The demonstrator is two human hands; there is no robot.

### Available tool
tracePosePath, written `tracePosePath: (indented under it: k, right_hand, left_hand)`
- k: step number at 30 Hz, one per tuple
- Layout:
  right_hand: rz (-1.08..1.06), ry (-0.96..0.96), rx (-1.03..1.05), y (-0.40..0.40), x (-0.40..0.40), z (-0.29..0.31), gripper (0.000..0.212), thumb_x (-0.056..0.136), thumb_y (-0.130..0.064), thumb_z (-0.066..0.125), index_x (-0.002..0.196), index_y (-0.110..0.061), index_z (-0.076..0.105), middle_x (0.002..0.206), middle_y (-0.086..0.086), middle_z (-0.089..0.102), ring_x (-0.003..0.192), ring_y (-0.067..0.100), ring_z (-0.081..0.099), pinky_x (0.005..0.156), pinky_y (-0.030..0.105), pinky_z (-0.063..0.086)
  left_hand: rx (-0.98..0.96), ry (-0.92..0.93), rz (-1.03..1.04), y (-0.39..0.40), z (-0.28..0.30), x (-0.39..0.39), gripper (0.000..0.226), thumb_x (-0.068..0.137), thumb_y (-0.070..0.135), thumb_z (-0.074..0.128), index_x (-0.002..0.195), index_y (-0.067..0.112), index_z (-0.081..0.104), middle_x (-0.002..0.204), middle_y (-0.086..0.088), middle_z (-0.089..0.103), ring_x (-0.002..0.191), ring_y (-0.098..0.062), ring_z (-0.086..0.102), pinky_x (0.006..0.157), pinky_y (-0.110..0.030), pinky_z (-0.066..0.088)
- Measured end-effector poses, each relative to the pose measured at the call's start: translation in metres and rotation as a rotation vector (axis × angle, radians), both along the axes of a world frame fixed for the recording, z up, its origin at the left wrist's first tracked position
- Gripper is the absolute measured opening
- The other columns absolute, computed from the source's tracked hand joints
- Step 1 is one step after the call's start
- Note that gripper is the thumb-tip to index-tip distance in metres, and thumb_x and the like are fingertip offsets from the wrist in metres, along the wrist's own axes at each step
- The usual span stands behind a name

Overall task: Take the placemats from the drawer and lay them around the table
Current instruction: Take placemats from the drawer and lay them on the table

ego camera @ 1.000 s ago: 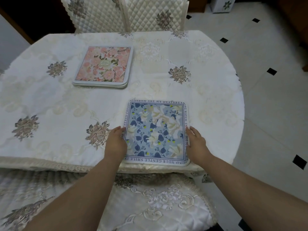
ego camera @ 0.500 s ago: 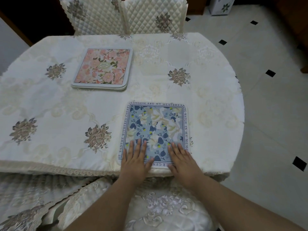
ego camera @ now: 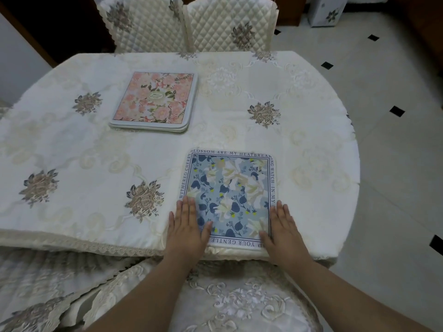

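So the blue floral placemat [ego camera: 231, 200] is lying flat at the near edge of the bench [ego camera: 311, 144], right of centre, with its near border just about lined up with the edge of the cream embroidered tablecloth [ego camera: 84, 164]. It's got a lettered border running all the way round. Both hands are down on it, palms flat: the left hand [ego camera: 185, 227] covers the near left corner with its outer side spilling onto the cloth, and the right hand [ego camera: 282, 227] sits on the near right corner, half on the mat and half off. The fingers on both are stretched out straight and close together, pressing down rather than holding anything. Further back and to the left there's a stack of placemats [ego camera: 154, 101] with a pink floral one on top, well apart from the blue one. Two quilted chair backs [ego camera: 184, 22] stand at the far side, and a chair seat with a raised embroidered cover [ego camera: 239, 305] sits right below the hands.
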State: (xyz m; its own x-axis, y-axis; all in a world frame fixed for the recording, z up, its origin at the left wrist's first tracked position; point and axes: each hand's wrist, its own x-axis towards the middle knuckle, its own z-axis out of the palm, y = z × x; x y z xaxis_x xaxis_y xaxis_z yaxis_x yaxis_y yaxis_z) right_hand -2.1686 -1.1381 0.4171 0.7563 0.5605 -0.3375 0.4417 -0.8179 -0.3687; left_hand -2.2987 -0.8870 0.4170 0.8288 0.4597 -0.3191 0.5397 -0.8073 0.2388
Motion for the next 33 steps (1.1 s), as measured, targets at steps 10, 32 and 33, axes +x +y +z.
tracePosePath:
  k: [10, 32, 33]
  right_hand:
    - [0.134, 0.041, 0.054, 0.093, 0.081, 0.02, 0.071, 0.105, -0.036, 0.038, 0.16, -0.007, 0.004, 0.168, 0.01, -0.005, 0.155, 0.021, -0.008, 0.124, 0.034, -0.001]
    - [-0.147, -0.238, -0.02, 0.101, 0.12, -0.021, 0.069, 0.101, -0.052, 0.016, 0.16, -0.025, -0.006, 0.168, -0.007, -0.013, 0.151, 0.007, -0.019, 0.126, 0.039, -0.002]
    - [-0.149, -0.234, -0.018, 0.101, 0.12, -0.021, 0.069, 0.1, -0.051, 0.017, 0.16, -0.025, -0.006, 0.167, -0.008, -0.013, 0.151, 0.006, -0.019, 0.126, 0.039, -0.002]
  left_hand:
    - [-0.048, 0.082, -0.184, 0.01, 0.018, 0.114, 0.069, 0.105, 0.053, 0.014, 0.162, 0.02, -0.007, 0.17, -0.002, -0.013, 0.156, -0.024, -0.013, 0.126, -0.046, -0.002]
    - [0.086, -0.121, 0.098, 0.091, 0.0, 0.118, 0.073, 0.102, 0.059, 0.024, 0.163, 0.024, 0.003, 0.171, 0.002, -0.001, 0.156, -0.019, -0.004, 0.126, -0.045, 0.008]
    - [0.103, -0.14, 0.113, 0.099, 0.005, 0.126, 0.071, 0.103, 0.054, 0.029, 0.163, 0.023, 0.007, 0.171, 0.002, 0.001, 0.156, -0.019, -0.002, 0.124, -0.044, 0.01]
